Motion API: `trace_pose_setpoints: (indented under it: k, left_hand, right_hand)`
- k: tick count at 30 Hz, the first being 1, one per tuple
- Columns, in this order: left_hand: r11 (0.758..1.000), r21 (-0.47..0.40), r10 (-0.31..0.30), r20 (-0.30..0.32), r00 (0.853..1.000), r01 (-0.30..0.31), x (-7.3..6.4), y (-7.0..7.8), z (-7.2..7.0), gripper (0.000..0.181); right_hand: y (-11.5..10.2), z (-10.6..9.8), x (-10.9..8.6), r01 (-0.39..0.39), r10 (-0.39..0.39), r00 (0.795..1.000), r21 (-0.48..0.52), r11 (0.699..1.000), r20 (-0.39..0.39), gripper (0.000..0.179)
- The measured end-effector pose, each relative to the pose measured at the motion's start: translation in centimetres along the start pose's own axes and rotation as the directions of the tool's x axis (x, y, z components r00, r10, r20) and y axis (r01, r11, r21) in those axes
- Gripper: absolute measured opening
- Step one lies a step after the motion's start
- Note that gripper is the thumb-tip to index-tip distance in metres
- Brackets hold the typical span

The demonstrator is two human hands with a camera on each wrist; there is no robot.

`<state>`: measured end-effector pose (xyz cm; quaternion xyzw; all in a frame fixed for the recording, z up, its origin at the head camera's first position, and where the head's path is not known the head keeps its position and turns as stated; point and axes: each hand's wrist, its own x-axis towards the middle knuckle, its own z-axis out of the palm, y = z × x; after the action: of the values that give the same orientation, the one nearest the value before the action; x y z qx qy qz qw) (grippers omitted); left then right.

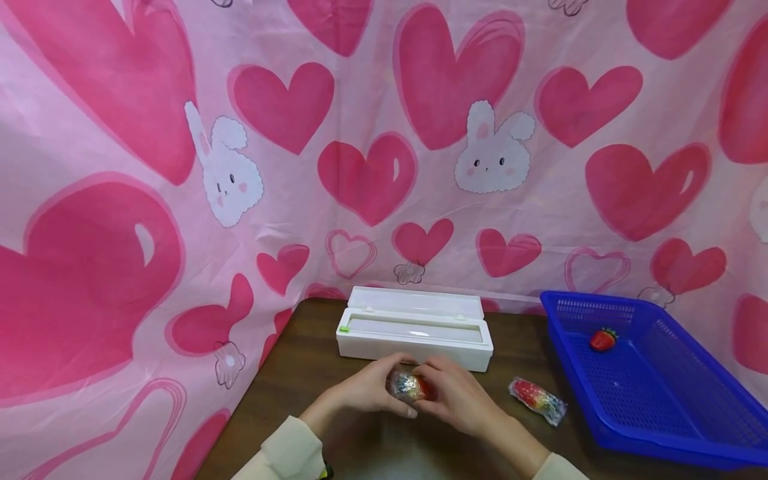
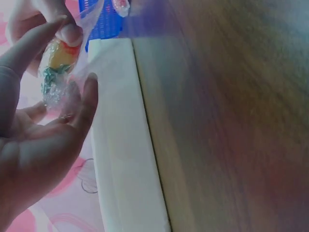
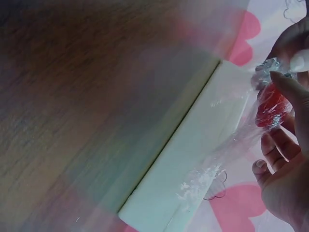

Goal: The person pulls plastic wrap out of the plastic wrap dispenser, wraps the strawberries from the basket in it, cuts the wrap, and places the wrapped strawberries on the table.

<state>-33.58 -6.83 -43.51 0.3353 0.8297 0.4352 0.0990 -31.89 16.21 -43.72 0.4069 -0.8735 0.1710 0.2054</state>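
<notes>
Both hands hold a small bundle wrapped in clear plastic film point(image 1: 407, 386) above the table, in front of the white box. My left hand point(image 1: 373, 385) curves its fingers and thumb around the left end, where green shows through in the left wrist view. My right hand point(image 1: 459, 398) grips the right end, where red shows in the right wrist view. Loose film point(image 3: 224, 145) trails from the bundle there. What exactly is inside I cannot tell. A second wrapped bundle point(image 1: 537, 401), red and yellow, lies on the table to the right of my right hand.
Behind the hands stands a white cling-film dispenser box point(image 1: 414, 352) with its lid point(image 1: 414, 301) raised. A blue plastic basket point(image 1: 654, 383) at the right holds a strawberry point(image 1: 603, 339). The brown table point(image 1: 288, 380) meets a pink heart-patterned cloth point(image 1: 360, 253) at the back and left.
</notes>
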Motion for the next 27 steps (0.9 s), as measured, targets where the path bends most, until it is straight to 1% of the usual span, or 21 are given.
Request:
trace_pose_setpoints:
  k: [3, 5, 7, 9, 13, 16, 20, 21, 23, 25, 27]
  left_hand:
    - [0.997, -0.070, 0.013, 0.016, 1.000, -0.012, 0.0, 0.0, 0.3, 0.072]
    - [0.995, -0.097, 0.028, 0.017, 0.999, -0.026, 0.1, -0.1, 0.4, 0.070]
    - [0.993, -0.114, 0.036, 0.010, 0.999, -0.035, 0.2, -0.2, 0.6, 0.066]
    - [0.990, -0.134, 0.032, -0.006, 0.999, -0.032, 0.2, -0.2, 0.8, 0.061]
    - [0.979, -0.202, 0.002, -0.043, 0.999, -0.010, 0.4, -0.2, 1.1, 0.056]
    - [0.968, -0.252, -0.027, -0.065, 0.998, 0.010, 0.5, -0.2, 1.3, 0.058]
    - [0.958, -0.285, -0.057, -0.090, 0.994, 0.029, 0.5, -0.1, 1.6, 0.064]
    - [0.957, -0.287, -0.064, -0.099, 0.993, 0.033, 0.5, -0.1, 1.7, 0.066]
    - [0.950, -0.308, -0.087, -0.110, 0.990, 0.049, 0.4, 0.0, 1.8, 0.070]
    - [0.942, -0.327, -0.119, -0.113, 0.987, 0.076, 0.3, 0.1, 1.8, 0.072]
    - [0.932, -0.346, -0.153, -0.107, 0.982, 0.108, 0.2, 0.1, 1.8, 0.072]
  right_hand:
    - [-0.1, 0.1, 0.0, 0.010, -0.010, 1.000, -0.008, 1.000, -0.015, 0.043]
    - [-0.2, 0.2, -0.1, 0.009, -0.009, 1.000, -0.012, 1.000, -0.019, 0.044]
    - [-0.1, 0.2, -0.1, 0.010, -0.010, 1.000, -0.022, 1.000, -0.026, 0.044]
    - [-0.1, 0.3, -0.2, 0.019, -0.020, 0.999, -0.037, 0.999, -0.038, 0.042]
    - [0.1, 0.4, -0.1, 0.053, -0.058, 0.995, -0.068, 0.996, -0.075, 0.040]
    - [0.1, 0.6, -0.1, 0.079, -0.087, 0.991, -0.084, 0.993, -0.104, 0.040]
    - [0.1, 0.7, -0.2, 0.099, -0.110, 0.986, -0.090, 0.991, -0.127, 0.044]
    - [0.1, 0.7, -0.2, 0.094, -0.104, 0.987, -0.086, 0.992, -0.125, 0.046]
    - [0.1, 0.6, -0.3, 0.057, -0.064, 0.992, -0.073, 0.996, -0.107, 0.054]
    - [0.1, 0.5, -0.5, 0.003, -0.007, 0.997, -0.060, 0.998, -0.072, 0.065]
    - [0.2, 0.4, -0.7, -0.049, 0.048, 0.998, -0.056, 0.997, -0.028, 0.075]
